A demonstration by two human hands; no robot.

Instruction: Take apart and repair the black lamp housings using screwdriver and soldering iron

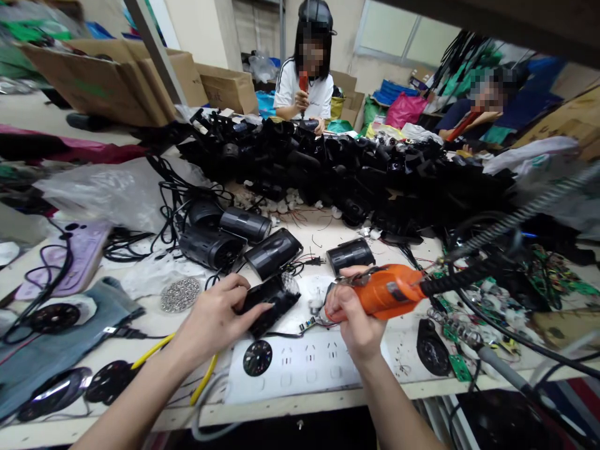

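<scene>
My left hand point(216, 311) grips a black cylindrical housing point(274, 307) that lies tilted on the bench, thumb across its side. Clear bumpy plastic shows at its upper right end. An orange electric screwdriver point(391, 290) is in my right hand point(359, 322), fingers wrapped round its body; its tip is hidden or too blurred to make out. Between the hands lies a small circuit board point(309, 322) with wires and a white part. Similar black housings point(274, 253) rest just behind, another point(350, 255) near the screwdriver.
A large heap of black parts point(300, 156) crosses the back of the bench. A white power strip point(300, 384) lies in front, a round black disc point(257, 358) on it. At right are green circuit boards point(462, 367) and a spring-like cord point(529, 206). Two people point(307, 94) work opposite.
</scene>
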